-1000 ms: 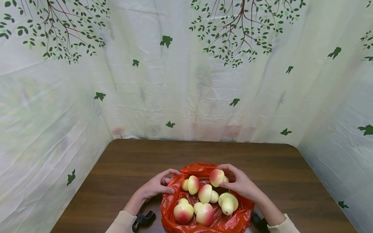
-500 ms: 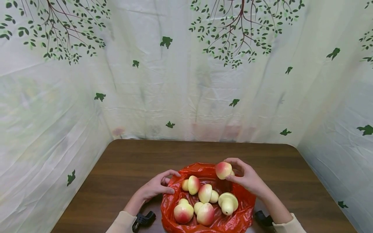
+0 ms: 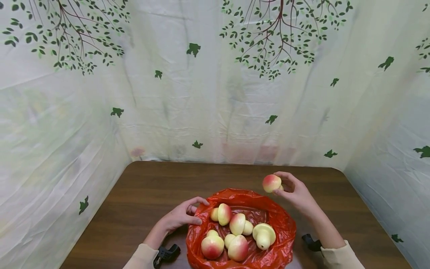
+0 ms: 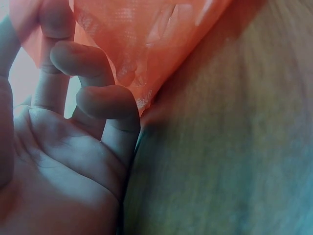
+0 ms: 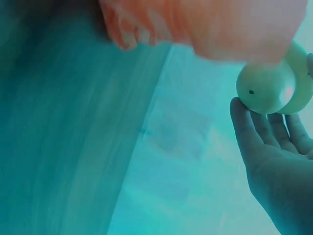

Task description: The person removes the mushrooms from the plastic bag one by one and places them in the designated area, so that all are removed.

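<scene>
A red plastic bag [image 3: 283, 231], its mouth spread wide, sits at the front of the table. Several toy mushrooms lie inside, among them a pink-capped mushroom [image 3: 224, 214] and a pale mushroom [image 3: 264, 236] with its stem facing up. My left hand [image 3: 186, 212] holds the bag's left rim; the left wrist view shows curled fingers [image 4: 110, 102] against the red film. Beyond the bag's far right rim, my right hand [image 3: 295, 190] pinches another toy mushroom [image 3: 271, 183] by thumb and fingers. Its round pale stem also shows in the right wrist view, close to the fingertips.
The brown wooden table [image 3: 161, 183] reaches back to a hanging white cloth [image 3: 215, 112] printed with leaves and branches. More cloth hangs at both sides. Black wrist devices show at the left wrist [image 3: 166, 254] and right wrist [image 3: 312, 243].
My right hand has lifted the toy mushroom out of the bag and carried it right and away, past the far rim. My left hand stays at the bag's left rim.
</scene>
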The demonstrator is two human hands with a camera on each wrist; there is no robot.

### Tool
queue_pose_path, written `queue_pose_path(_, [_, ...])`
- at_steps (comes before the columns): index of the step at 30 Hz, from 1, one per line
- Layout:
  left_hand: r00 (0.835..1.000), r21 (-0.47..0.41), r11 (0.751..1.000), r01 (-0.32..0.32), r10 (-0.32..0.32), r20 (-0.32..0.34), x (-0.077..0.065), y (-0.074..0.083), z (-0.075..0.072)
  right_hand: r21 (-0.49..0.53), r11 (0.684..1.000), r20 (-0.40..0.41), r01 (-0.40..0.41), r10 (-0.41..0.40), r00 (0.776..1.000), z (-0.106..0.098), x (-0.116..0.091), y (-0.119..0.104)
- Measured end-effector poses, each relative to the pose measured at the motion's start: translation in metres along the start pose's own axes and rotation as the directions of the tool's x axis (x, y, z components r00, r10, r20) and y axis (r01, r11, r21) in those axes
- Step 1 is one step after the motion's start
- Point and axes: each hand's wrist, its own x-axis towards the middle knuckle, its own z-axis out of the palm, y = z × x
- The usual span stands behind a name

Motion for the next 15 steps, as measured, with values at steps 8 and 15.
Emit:
queue_pose_path(8, [0.999, 0.012, 0.999, 0.033, -0.033, -0.017, 0.000, 0.000, 0.000, -0.034, 0.998, -0.043, -0.054, 0.053, 0.998, -0.010, 0.010, 0.008])
queue_pose_path(15, [1.000, -0.003, 1.000, 0.020, -0.020, -0.015, -0.001, 0.000, 0.000, -0.021, 0.996, -0.072, -0.088, 0.086, 0.994, -0.017, 0.027, 0.022])
